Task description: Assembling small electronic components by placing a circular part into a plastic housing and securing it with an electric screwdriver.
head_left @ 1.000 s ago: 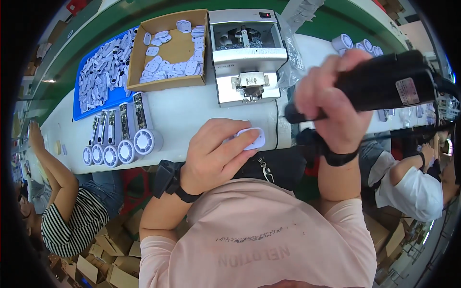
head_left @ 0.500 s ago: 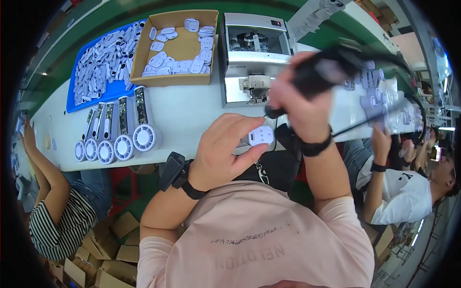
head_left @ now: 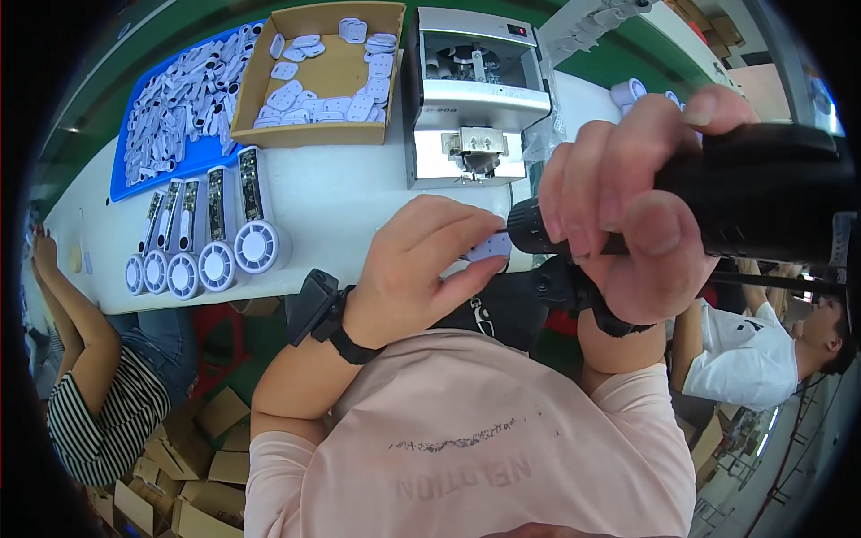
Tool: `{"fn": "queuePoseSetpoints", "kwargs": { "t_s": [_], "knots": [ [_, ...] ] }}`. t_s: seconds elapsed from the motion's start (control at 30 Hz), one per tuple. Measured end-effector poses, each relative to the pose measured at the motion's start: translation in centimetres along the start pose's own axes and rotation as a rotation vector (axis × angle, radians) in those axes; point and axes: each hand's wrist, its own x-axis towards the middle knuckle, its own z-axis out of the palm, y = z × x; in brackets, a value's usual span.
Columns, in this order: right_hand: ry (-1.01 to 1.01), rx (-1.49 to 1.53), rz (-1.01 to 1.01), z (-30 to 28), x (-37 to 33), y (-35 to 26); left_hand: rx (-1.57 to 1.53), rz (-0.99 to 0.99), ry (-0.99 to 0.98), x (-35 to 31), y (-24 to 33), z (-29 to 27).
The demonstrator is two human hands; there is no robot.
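Observation:
My left hand (head_left: 408, 269) pinches a small white plastic casing (head_left: 491, 247) between thumb and fingers, just above the table's near edge. Around the body of a black electric screwdriver (head_left: 771, 197) my right hand (head_left: 628, 211) is closed. The tool lies nearly level, its ridged nose pointing left. Its tip reaches the casing between my left fingers; whether the bit sits in a screw hole is hidden. Beyond my hands stands a silver screw feeder (head_left: 480, 94). To the left lie several white handheld fans (head_left: 258, 246) with round grilles and bare circuit boards in their handles.
At the back left, a cardboard tray (head_left: 309, 136) holds white casings beside a blue tray (head_left: 126, 186) heaped with white parts. More white round parts (head_left: 628, 91) stand at the far right. Co-workers sit on both sides. Opened cardboard boxes (head_left: 184, 448) lie on the floor at left.
My right hand has brought the screwdriver down and turned it level, its tip now at the casing. My left hand still pinches the casing. The view has shifted slightly.

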Motion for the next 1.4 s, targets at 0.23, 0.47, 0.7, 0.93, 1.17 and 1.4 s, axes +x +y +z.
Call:
{"fn": "queuePoseSetpoints", "kwargs": {
  "t_s": [0.23, 0.47, 0.7, 0.93, 1.17, 1.4],
  "knots": [
    [0.028, 0.05, -0.007, -0.3, -1.0, 0.7, -0.002, -0.01, 0.026, -0.3, 0.1, 0.6],
    [-0.1, -0.006, -0.127, -1.7, -1.6, 0.6, -0.024, -0.067, 0.004, -0.8, 0.4, 0.9],
    [-0.129, 0.233, -0.158, -2.9, -0.2, 2.9, -0.059, -0.129, 0.012, -2.2, 0.1, 0.4],
    [-0.031, 0.191, -0.186, -4.2, 1.4, 3.8, -0.019, -0.042, 0.137, -1.9, -0.3, -0.6],
    [0.148, -0.255, 0.107, -2.2, 0.7, 9.1, 0.077, -0.09, 0.105, -1.9, -0.1, -0.6],
    [0.317, -0.089, 0.182, -2.1, -1.7, 6.5, 0.107, -0.012, 0.105, -1.5, -0.6, -0.7]
  ]
}}
